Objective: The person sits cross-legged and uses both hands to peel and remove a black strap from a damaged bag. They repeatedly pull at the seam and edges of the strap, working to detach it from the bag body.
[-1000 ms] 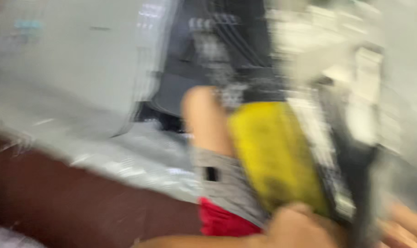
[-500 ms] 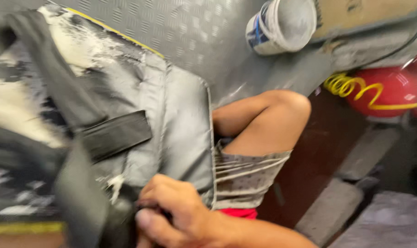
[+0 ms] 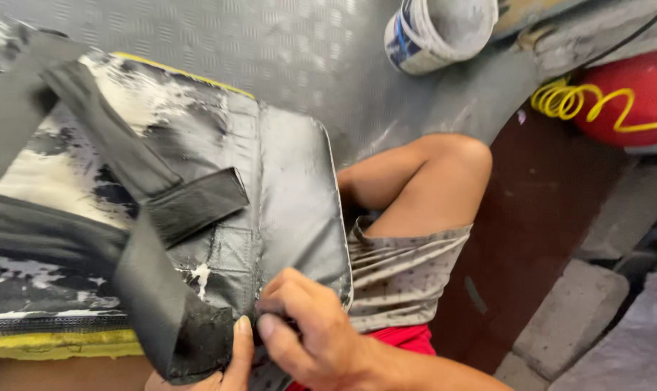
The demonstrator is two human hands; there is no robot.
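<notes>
Head view: a big flat padded shield (image 3: pixel 198 217) lies across the person's lap, its grey vinyl skin cracked and flaking to white, with a yellow edge along the bottom. Broad black webbing straps (image 3: pixel 126 239) cross it, one ending in a rough fastening patch. Behind it is grey ribbed metal flooring (image 3: pixel 270 51), a dusty plastic bucket (image 3: pixel 437 29) on its side, and a red rounded tank (image 3: pixel 625 94) with a coiled yellow hose (image 3: pixel 582 101).

The right hand (image 3: pixel 321 333) has its grip closed, fingers pinching the pad's lower seam near the corner. The left hand (image 3: pixel 231 362) shows only a thumb pressed on the strap end; whether its grip is closed I cannot tell.

To work that seam well, I judge the pinch should stay close to the stitching while the thumb holds the strap flat.
</notes>
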